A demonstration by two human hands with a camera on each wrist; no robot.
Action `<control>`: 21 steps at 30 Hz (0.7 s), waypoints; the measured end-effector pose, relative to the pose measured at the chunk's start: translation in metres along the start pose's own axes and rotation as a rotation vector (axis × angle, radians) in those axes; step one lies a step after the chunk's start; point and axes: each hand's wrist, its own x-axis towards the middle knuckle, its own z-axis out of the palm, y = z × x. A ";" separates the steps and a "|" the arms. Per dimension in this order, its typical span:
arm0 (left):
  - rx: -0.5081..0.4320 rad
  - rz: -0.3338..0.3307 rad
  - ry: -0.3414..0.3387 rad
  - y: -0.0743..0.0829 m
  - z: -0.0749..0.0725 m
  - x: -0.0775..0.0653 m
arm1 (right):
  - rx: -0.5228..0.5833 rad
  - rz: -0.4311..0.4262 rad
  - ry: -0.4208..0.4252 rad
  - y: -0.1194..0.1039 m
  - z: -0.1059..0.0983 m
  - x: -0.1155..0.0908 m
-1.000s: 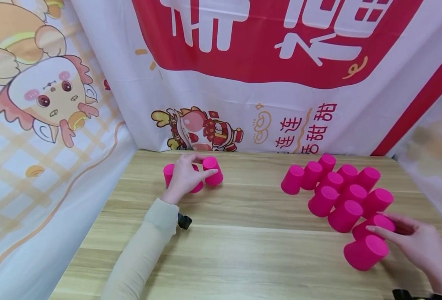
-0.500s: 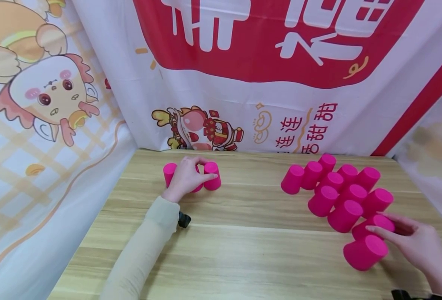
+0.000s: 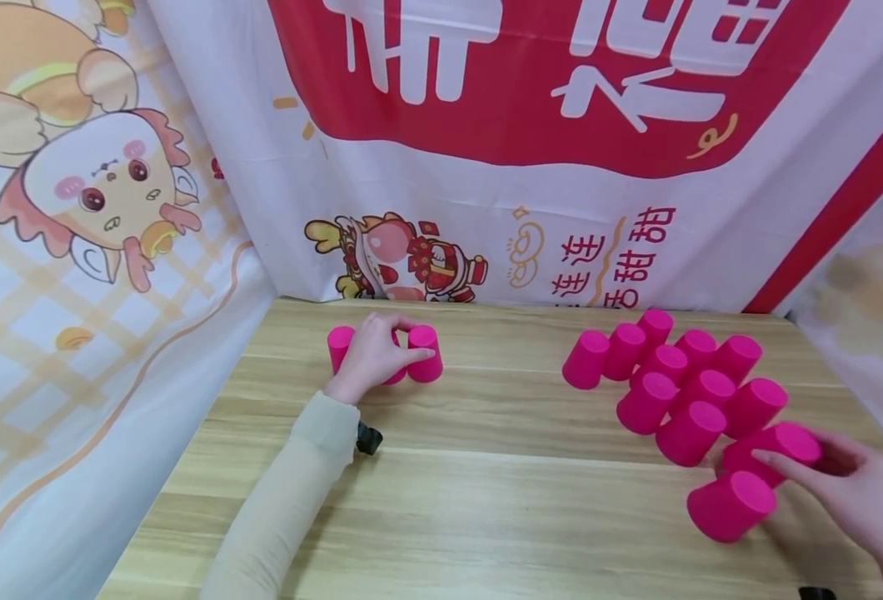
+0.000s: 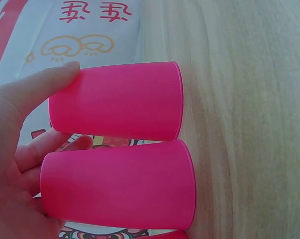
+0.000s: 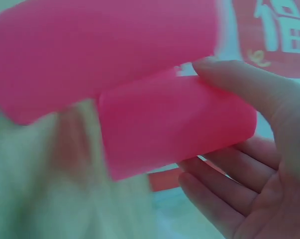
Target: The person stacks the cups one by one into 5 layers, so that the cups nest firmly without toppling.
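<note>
At the table's back left, my left hand (image 3: 372, 354) pinches a pink cup (image 3: 426, 354) between thumb and fingers; this upside-down cup stands at the right end of a short row. Two more pink cups, one of them the left cup (image 3: 339, 343), are partly hidden behind the hand. In the left wrist view the neighbouring cup (image 4: 120, 186) lies right beside the held cup (image 4: 117, 102). On the right, my right hand (image 3: 861, 492) grips another pink cup (image 3: 767, 454), seemingly raised off the table. The nearest cup (image 3: 730, 507) stands upside down just in front of it.
Several more upside-down pink cups (image 3: 704, 392) cluster at the back right of the wooden table (image 3: 486, 517). A printed cloth (image 3: 524, 192) hangs behind the table, with more cloth at both sides.
My right hand has moved slightly right and up with its cup, away from the cluster. Earlier, my left hand drew its cup slightly left against its neighbour; it now stays there.
</note>
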 end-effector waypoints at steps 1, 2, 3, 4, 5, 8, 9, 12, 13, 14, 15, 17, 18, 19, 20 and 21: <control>0.000 0.000 0.000 0.000 0.000 0.000 | 0.037 0.004 0.029 -0.004 -0.003 -0.001; 0.000 0.000 0.001 0.000 -0.001 -0.001 | 0.093 -0.011 0.059 -0.007 -0.006 -0.003; 0.000 0.000 0.001 0.001 -0.001 -0.001 | 0.151 -0.024 0.092 -0.012 -0.009 -0.005; 0.002 0.000 0.001 0.001 -0.001 -0.001 | 0.188 -0.042 0.118 -0.017 -0.011 -0.007; 0.005 0.002 0.002 0.001 -0.001 -0.001 | 0.221 -0.066 0.148 -0.024 -0.014 -0.009; 0.012 0.000 -0.004 0.001 -0.001 -0.001 | 0.196 -0.145 0.238 -0.047 -0.020 -0.015; 0.014 -0.001 -0.004 0.001 -0.001 -0.001 | 0.185 -0.160 0.268 -0.056 -0.021 -0.017; 0.019 -0.002 -0.006 0.002 -0.001 -0.001 | 0.174 -0.194 0.346 -0.082 -0.020 -0.025; 0.018 0.000 -0.007 0.002 -0.001 -0.001 | 0.193 -0.192 0.358 -0.090 -0.019 -0.028; 0.017 0.001 -0.009 0.002 -0.001 -0.001 | 0.205 -0.193 0.365 -0.097 -0.017 -0.030; 0.017 0.002 -0.007 0.002 -0.001 0.000 | 0.236 -0.189 0.381 -0.104 -0.014 -0.033; 0.014 0.002 -0.012 0.002 -0.001 0.000 | 0.238 -0.196 0.360 -0.116 -0.009 -0.039; 0.014 0.002 -0.013 0.002 -0.001 0.000 | 0.224 -0.189 0.332 -0.121 -0.006 -0.041; 0.014 0.001 -0.014 0.002 -0.001 0.000 | 0.204 -0.202 0.315 -0.125 -0.003 -0.042; 0.014 0.002 -0.015 0.003 -0.001 0.000 | 0.171 -0.219 0.296 -0.129 0.001 -0.043; 0.014 0.004 -0.015 0.003 -0.001 0.000 | 0.145 -0.241 0.288 -0.132 0.006 -0.043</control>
